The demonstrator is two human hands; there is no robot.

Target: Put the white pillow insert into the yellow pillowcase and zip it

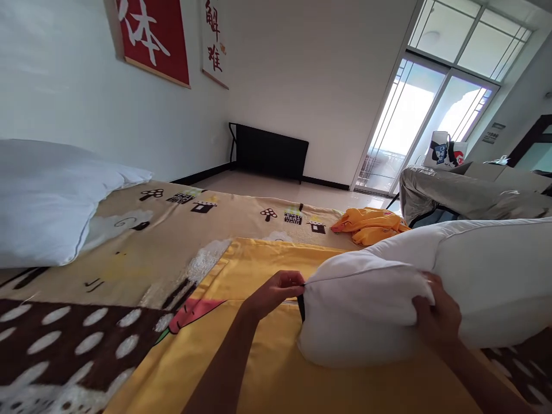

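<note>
A white pillow (366, 333) stretches in from the right, its near end lying over a yellow fabric cover (276, 345) with a watermelon-slice print. At the pillow's left corner, the fingers of my left hand (282, 290) are pinched together on its seam. Just below those fingertips a narrow dark strip (301, 307) shows; whether it is a label or part of the cover I cannot tell. My right hand (437, 313) is closed on a fold of the same pillow, farther right. The right fingertips are partly hidden by the white fabric.
Beneath lies a beige and brown patterned blanket (142, 247). Another white pillow (43, 201) rests at the left. Crumpled orange cloth (371, 224) sits at the far edge. Beyond are a black folded panel (269, 152), plastic-wrapped furniture (466, 192) and a glass door (405, 121).
</note>
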